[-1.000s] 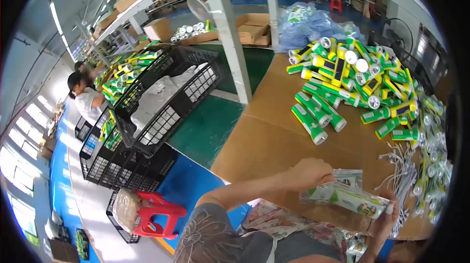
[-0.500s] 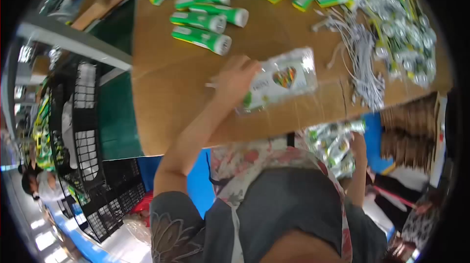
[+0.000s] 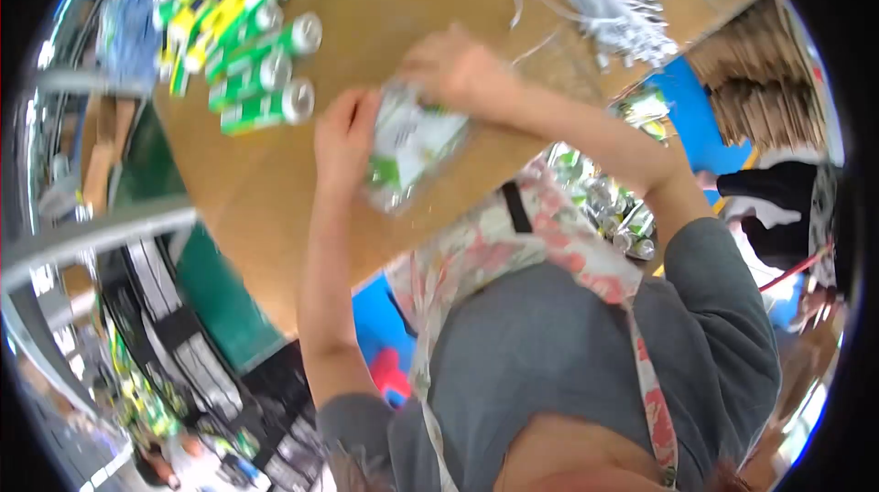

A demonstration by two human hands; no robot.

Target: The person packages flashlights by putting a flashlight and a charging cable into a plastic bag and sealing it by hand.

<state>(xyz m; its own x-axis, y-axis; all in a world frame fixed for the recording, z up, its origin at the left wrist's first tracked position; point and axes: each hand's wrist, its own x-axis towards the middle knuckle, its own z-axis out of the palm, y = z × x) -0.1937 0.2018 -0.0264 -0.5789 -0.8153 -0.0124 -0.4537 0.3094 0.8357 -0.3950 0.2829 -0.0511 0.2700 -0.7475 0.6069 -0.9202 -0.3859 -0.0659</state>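
A clear plastic packet with a white and green printed face lies tilted on the cardboard-covered table. My left hand is closed on its left edge, thumb and fingers pinched together. Over the packet's upper edge is my right hand, bent at the fingers and smeared by motion. Whether it grips the packet cannot be made out. Left of my hands, several green and yellow tubes with clear round ends lie in a pile.
A bundle of white cords lies at the table's far right. Clear-ended pieces sit below the table edge by my apron. Stacked brown cardboard stands at right. A grey metal bar and black crates are at left, with other people beyond.
My right hand has come up from the pieces beside my apron to the packet's upper edge. My left hand now pinches the packet's left edge. The view has turned and shifted.
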